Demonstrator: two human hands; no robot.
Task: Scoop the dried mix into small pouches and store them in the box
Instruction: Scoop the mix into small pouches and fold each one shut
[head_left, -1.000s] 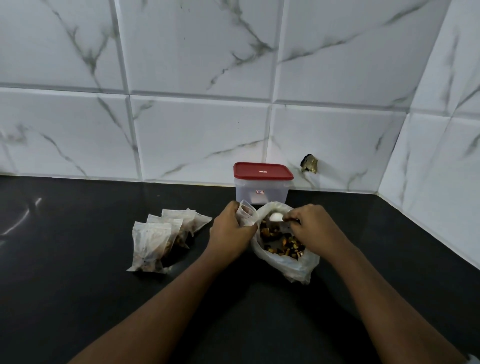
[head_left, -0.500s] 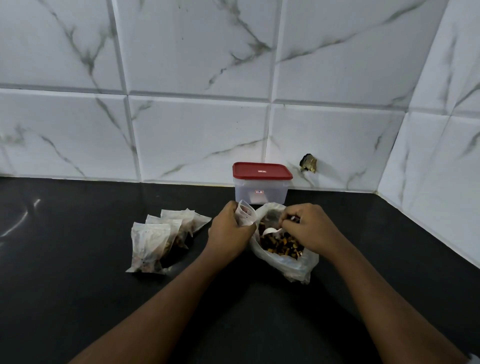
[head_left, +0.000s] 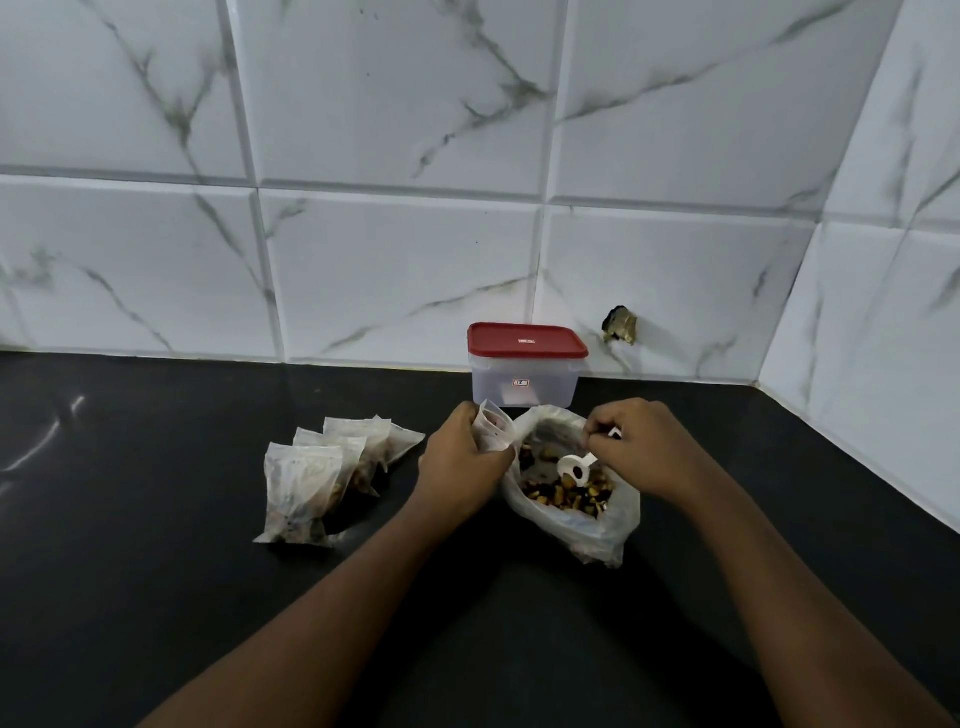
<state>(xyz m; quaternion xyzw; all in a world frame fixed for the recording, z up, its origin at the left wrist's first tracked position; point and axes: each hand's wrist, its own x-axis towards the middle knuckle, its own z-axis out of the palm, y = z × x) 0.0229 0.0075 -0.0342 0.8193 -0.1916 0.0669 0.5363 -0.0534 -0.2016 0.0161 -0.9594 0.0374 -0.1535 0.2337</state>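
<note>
Mix brown, chunky, in clear bag | left hand grips pouch | right hand pinches white scoop

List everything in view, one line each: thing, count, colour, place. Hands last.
box: one, clear with red lid on, back of counter against the wall
filled pouches: at least three, whitish, overlapping pile left of the hands
open pouch: one, whitish, in the left hand
bag: one, clear plastic, open, in front of the box
dried mix: brown and dark pieces, inside the bag
scoop: one, white, bowl down in the bag
counter: one, black
wall tiles: white, grey veins
hole: one, dark, in the tile right of the box
left hand: grips the open pouch
right hand: pinches the scoop's handle
</note>
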